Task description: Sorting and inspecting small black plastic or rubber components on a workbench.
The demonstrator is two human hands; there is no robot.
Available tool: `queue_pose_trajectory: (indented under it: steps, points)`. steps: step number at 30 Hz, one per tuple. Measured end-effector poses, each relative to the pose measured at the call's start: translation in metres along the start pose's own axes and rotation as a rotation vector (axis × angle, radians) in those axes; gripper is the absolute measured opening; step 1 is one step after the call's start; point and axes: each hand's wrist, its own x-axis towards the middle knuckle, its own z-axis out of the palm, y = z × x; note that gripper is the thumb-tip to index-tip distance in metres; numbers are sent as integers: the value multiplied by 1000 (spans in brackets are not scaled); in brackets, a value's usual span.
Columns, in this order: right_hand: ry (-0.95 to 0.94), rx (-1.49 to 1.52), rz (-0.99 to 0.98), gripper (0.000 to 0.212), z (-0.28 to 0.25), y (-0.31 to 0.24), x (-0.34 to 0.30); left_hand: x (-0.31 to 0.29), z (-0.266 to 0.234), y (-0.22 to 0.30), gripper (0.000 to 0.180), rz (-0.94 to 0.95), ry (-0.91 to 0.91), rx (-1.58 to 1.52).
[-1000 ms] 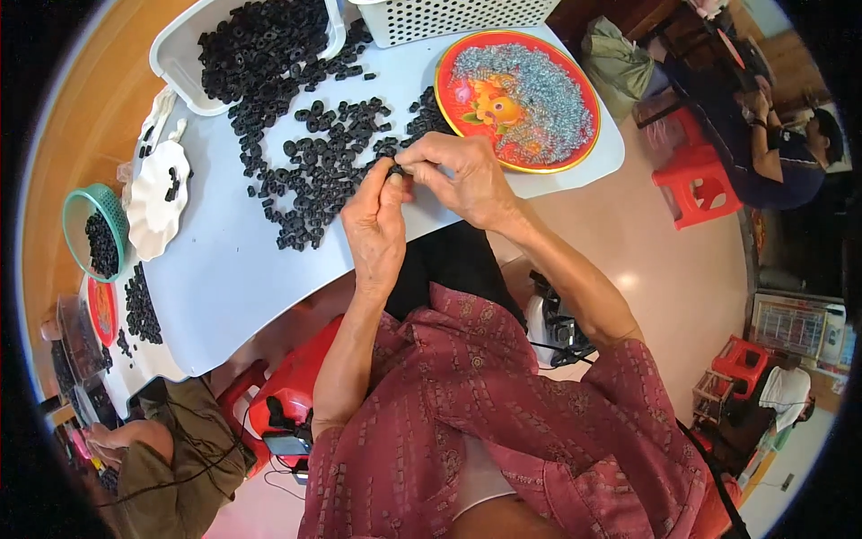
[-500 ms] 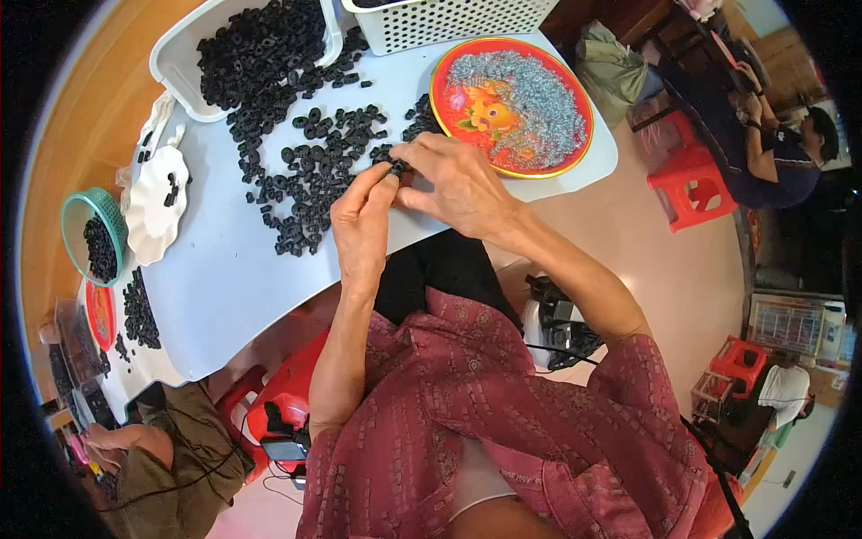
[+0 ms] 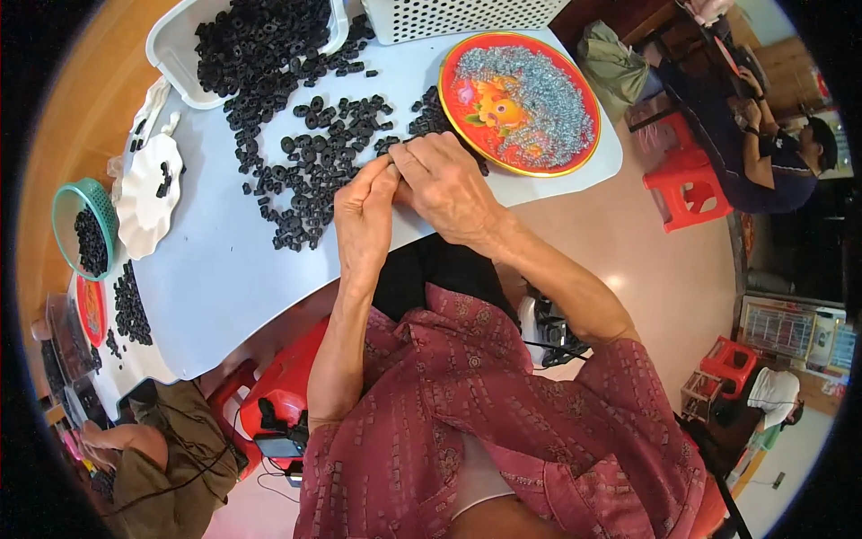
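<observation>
My left hand [image 3: 364, 211] and my right hand [image 3: 453, 190] meet above the near edge of the pale table, fingertips pressed together. The left thumb and forefinger pinch what looks like a small black part, now almost fully covered by fingers. My right fingers curl over the same spot, and what they hold is hidden. Just beyond the hands spreads a loose pile of small black plastic parts [image 3: 310, 180]. To their right lies a round red tray [image 3: 460, 117] with a floral pattern, heaped with small shiny silvery metal pieces [image 3: 548, 103].
A white bin [image 3: 166, 54] spills black parts at the far left, beside a white perforated basket [image 3: 467, 20]. Farther left are a white scalloped dish [image 3: 148, 202] and a green basket [image 3: 112, 220]. People sit at the left and right; a red stool [image 3: 687, 184] stands right.
My right hand has closed in over the left fingertips, covering the small black part that showed between them. The whole view has shifted slightly.
</observation>
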Motion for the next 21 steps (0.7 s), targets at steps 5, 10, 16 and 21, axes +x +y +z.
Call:
queue_pose_trajectory:
  steps: [5,10,16,21]
  points:
    - [-56,250,140,38,-6,11,-1,1,-2,0,26,-35,-7,5]
    - [-105,175,122,37,-14,9,4,-1,6,9,25,-22,5,-1]
    - [-230,73,-12,30,-22,16,14,-3,9,17,21,120,-2,226]
    - [-439,162,154,28,-54,40,46,-7,10,13,35,109,-26,2]
